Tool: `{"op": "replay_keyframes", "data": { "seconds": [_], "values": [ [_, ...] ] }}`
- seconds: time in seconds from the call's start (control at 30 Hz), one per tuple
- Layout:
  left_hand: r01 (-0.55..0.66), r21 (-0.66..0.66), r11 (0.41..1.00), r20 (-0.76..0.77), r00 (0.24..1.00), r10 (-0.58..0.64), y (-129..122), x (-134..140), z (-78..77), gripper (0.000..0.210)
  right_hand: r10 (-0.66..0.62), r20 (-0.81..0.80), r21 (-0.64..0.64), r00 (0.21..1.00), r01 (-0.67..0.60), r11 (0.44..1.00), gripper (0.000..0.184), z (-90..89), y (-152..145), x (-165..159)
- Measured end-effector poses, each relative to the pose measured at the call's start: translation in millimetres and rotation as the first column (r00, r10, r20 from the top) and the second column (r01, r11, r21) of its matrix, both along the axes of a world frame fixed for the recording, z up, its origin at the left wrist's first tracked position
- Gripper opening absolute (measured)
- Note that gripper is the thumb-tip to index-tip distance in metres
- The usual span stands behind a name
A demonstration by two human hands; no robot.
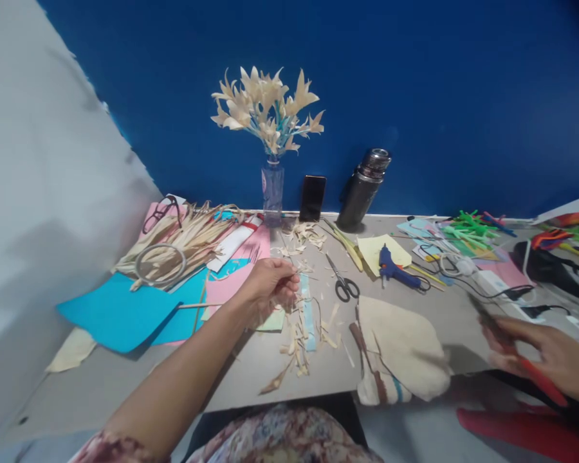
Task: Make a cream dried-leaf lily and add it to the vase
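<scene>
My left hand is closed in a pinch above the middle of the table, fingertips together on what looks like a thin wire; most of it is hard to make out. Pale husk scraps and a light blue strip lie beneath and beside that hand. At the right, my right hand is closed around red-handled pliers, their dark jaws pointing up and left over the table edge. Black-handled scissors lie between the two hands, nearer the left one.
A clear bottle holds pale husk flowers at the back. Beside it stand a phone and a dark flask. A blue glue gun, cables, a cream cloth, dried husks and blue paper cover the table.
</scene>
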State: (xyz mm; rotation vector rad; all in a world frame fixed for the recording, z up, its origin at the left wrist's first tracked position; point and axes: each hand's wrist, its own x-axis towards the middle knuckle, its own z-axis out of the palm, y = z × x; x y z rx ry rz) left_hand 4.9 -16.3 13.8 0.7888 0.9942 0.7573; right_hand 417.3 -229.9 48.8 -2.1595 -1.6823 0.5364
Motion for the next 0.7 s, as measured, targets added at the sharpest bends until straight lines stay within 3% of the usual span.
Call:
{"op": "replay_keyframes", "data": {
  "seconds": [0.03,0.1,0.17,0.27,0.33,0.5,0.7],
  "values": [
    [-0.009,0.012,1.0,-0.005,1.0,0.009,0.0,-0.2,0.8,0.008,0.077,-0.063,-0.064,0.995,-0.081,0.995,0.036,6.0,15.4,-17.8],
    [-0.033,0.043,0.999,-0.022,0.999,0.034,0.8,-1.6,2.3,0.007,0.157,-0.147,0.062,0.977,-0.15,0.987,0.038,11.0,54.2,-60.7],
    [-0.069,0.076,0.995,-0.03,0.997,0.071,2.9,-4.0,3.3,0.007,0.26,-0.227,0.084,0.938,-0.247,0.965,0.032,6.6,96.9,-106.0],
    [-0.154,0.121,0.981,0.006,0.988,0.154,7.9,-8.6,3.0,0.007,0.259,-0.074,0.022,0.963,-0.258,0.966,0.021,-9.3,152.7,-159.8],
    [-0.21,0.148,0.966,0.026,0.978,0.209,11.6,-11.5,2.0,0.007,0.304,0.054,0.075,0.951,-0.307,0.949,0.015,-18.5,178.0,-181.1],
    [-0.285,0.191,0.939,0.02,0.958,0.287,15.9,-14.9,0.4,0.006,0.364,0.136,0.039,0.922,-0.372,0.928,0.034,-20.9,201.0,-203.9],
    [-0.194,0.207,0.959,-0.028,0.979,0.204,9.5,-9.5,-5.4,0.004,0.421,0.206,0.06,0.883,-0.441,0.896,0.042,-24.5,206.6,-223.8]
  ]
}}
